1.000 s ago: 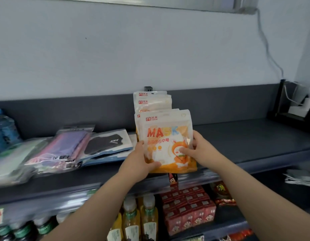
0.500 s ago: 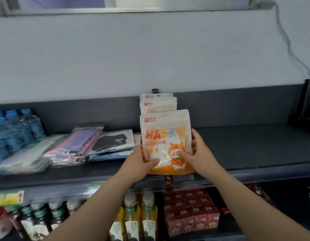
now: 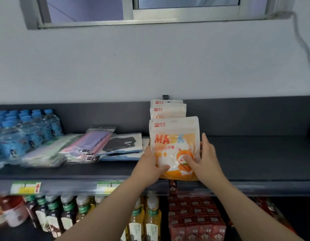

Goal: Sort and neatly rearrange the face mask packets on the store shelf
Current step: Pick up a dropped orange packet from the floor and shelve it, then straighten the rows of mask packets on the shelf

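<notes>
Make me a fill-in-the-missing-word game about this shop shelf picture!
The left hand and right hand hold an orange-and-white packet printed with the big word ____.
The black mask packet lies flat to the ____ of it.
The water bottles have ____ caps.
The drink cartons below are ____.
Missing words: MASK, left, blue, red.

The left forearm [image 3: 109, 211], seen at 7 o'clock, and the right forearm [image 3: 242, 204], at 5 o'clock, are shown bare along their whole visible length. The left grip [image 3: 148, 166] and right grip [image 3: 205, 162] are likewise uncovered
</notes>
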